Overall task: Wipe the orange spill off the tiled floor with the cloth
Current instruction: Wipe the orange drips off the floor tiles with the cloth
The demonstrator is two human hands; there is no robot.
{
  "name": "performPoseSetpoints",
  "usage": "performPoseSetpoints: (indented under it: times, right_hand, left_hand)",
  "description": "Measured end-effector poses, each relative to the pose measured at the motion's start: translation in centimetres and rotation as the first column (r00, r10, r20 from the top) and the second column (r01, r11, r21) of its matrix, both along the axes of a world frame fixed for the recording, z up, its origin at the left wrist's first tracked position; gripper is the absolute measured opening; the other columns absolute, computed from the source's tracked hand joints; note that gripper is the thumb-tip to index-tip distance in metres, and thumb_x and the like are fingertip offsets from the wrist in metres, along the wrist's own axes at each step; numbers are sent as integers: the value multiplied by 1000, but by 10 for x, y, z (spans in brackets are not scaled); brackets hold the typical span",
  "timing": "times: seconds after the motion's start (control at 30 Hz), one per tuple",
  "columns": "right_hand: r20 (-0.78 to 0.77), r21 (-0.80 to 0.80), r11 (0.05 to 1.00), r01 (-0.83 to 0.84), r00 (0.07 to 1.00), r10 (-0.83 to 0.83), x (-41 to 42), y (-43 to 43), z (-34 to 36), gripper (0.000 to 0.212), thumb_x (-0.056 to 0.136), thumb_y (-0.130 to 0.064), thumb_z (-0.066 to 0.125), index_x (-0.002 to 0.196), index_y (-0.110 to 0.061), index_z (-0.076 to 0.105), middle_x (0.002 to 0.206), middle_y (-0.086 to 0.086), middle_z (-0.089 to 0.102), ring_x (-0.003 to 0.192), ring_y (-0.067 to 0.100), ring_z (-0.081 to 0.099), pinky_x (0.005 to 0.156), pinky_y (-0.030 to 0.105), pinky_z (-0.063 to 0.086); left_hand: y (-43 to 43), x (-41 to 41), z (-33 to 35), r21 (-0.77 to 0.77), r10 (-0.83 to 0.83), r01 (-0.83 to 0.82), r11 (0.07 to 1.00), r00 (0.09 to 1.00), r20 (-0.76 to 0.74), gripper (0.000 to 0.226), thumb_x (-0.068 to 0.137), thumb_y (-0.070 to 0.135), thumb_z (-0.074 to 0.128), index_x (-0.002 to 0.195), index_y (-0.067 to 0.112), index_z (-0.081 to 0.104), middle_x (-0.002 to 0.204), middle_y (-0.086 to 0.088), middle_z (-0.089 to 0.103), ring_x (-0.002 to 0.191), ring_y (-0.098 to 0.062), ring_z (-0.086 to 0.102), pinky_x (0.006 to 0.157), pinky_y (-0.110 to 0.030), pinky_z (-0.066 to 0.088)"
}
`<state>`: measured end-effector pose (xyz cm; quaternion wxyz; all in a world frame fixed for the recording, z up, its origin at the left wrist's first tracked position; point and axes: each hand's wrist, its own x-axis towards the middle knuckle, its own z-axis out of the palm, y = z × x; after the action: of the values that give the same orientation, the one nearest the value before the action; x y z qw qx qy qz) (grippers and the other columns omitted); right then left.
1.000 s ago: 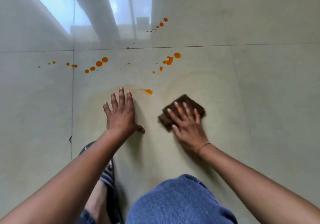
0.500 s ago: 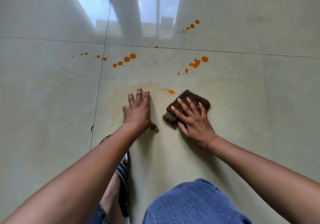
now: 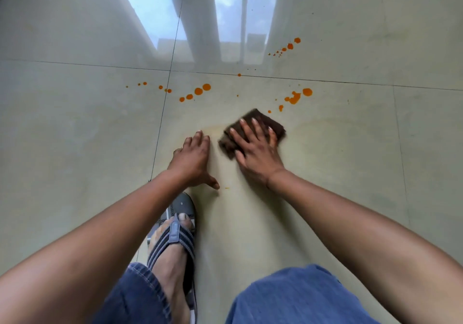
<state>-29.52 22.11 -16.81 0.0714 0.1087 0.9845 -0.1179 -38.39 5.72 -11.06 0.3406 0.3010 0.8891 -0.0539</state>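
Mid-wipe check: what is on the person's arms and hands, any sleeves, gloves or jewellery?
The left forearm and right forearm are bare to the frame edge, with no sleeves in view. The left hand and right hand show no gloves, rings or watch. A thin line crosses the right wrist; whether it is a thread or a crease, I cannot tell.

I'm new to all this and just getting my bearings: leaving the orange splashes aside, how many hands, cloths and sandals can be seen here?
hands: 2, the left hand and the right hand
cloth: 1
sandal: 1
total: 4
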Motion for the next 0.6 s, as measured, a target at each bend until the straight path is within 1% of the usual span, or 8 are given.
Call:
performPoseSetpoints:
  times: [0.07, 0.1, 0.23, 0.3, 0.4, 0.43, 0.53, 0.6]
  right_hand:
    - [57, -9, 1000, 16, 998, -15, -27, -11, 0, 60, 91, -41, 42, 148, -35, 24, 160, -1, 10, 146, 24, 2, 112, 58, 5]
    - [59, 0, 1000, 7, 998, -7, -19, -13, 0, 59, 91, -41, 41, 148, -35, 25, 160, 0, 12, 146, 24, 4, 112, 57, 6]
    - [46, 18, 997, -78, 996, 77, 63, 3, 3, 60, 83, -41, 34, 141, -30, 43, 153, 6, 34, 140, 30, 29, 104, 61, 27]
    - [92, 4, 1000, -21, 996, 21, 55, 15, 8, 58, 86, -40, 38, 143, -31, 39, 155, 5, 29, 143, 29, 23, 105, 62, 26]
    - [146, -26, 989, 147, 979, -142, 13, 12, 13, 59, 93, -39, 42, 148, -34, 23, 160, 0, 8, 146, 25, 0, 112, 59, 9]
    - [144, -44, 984, 171, 976, -163, 13, 8, 15, 59, 93, -38, 41, 149, -34, 22, 160, 0, 8, 146, 25, 0, 112, 59, 8]
    - [128, -36, 990, 140, 983, -134, 63, 11, 14, 60, 88, -39, 39, 147, -33, 29, 158, 3, 20, 145, 27, 12, 109, 62, 19]
    - [144, -3, 971, 239, 961, -236, 81, 41, 14, 61, 89, -39, 41, 147, -35, 27, 159, 2, 17, 145, 27, 11, 109, 62, 18]
  left_hand:
    - [-1, -8, 4, -24, -37, 37, 999, 999, 11, 135, 60, 54, 85, 155, 13, -1, 163, -7, -7, 149, -29, 3, 116, -51, 24]
    - [-3, -11, 9, -42, -69, 69, 997, 998, 14, 133, 61, 53, 85, 155, 13, -1, 163, -7, -7, 149, -29, 3, 116, -51, 25]
    - [-9, -31, 32, -118, -193, 192, 974, 981, 8, 128, 64, 50, 84, 156, 18, 2, 163, -6, -9, 149, -31, 0, 115, -52, 25]
    - [-2, -42, 45, -159, -280, 274, 948, 960, -16, 130, 61, 52, 85, 155, 19, 2, 163, -7, -8, 149, -33, 2, 112, -54, 28]
    - [27, -60, 53, -157, -374, 363, 918, 926, -48, 132, 58, 52, 87, 155, 18, 4, 163, -8, -7, 148, -35, 3, 110, -57, 29]
    - [42, -65, 55, -154, -403, 392, 907, 914, -45, 132, 58, 51, 87, 155, 18, 4, 163, -8, -7, 148, -36, 3, 111, -58, 27]
    - [87, -72, 51, -121, -484, 476, 871, 874, -49, 133, 57, 47, 89, 155, 18, 3, 163, -8, -8, 148, -37, 2, 112, -60, 25]
    - [108, -72, 42, -107, -545, 539, 835, 838, -34, 134, 58, 46, 89, 155, 19, 1, 163, -8, -10, 148, -37, 1, 112, -60, 25]
